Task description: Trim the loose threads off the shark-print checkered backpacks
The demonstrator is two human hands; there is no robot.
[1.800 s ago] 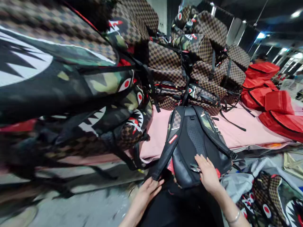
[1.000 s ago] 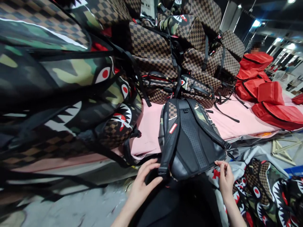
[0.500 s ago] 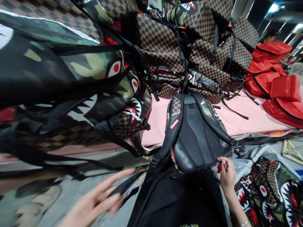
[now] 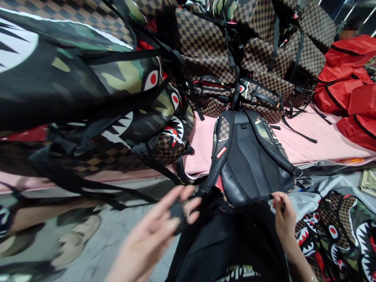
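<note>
A backpack (image 4: 249,164) lies with its black padded back and shoulder straps facing up, its lower end towards me and resting against my black clothing. It has brown checked and camouflage sides. My left hand (image 4: 161,227), blurred, is left of the backpack's lower end, with a short black strap piece (image 4: 178,214) between thumb and fingers. At the backpack's lower right edge is my right hand (image 4: 284,215), its fingers closed and the fingertips against the edge. A small dark thing shows in that fist, too little of it to name.
Stacked checked and camouflage bags (image 4: 117,86) crowd the left and back of the pink-covered table (image 4: 296,141). Red bags (image 4: 346,90) and a person (image 4: 349,31) are at the right. More shark-mouth bags (image 4: 337,235) lie low right. Another person's leg and sandal (image 4: 76,239) show low left.
My left hand has moved right and up, towards the backpack, its fingers now curled around the black strap piece. My right hand stays at the backpack's lower edge. The view has shifted slightly left.
</note>
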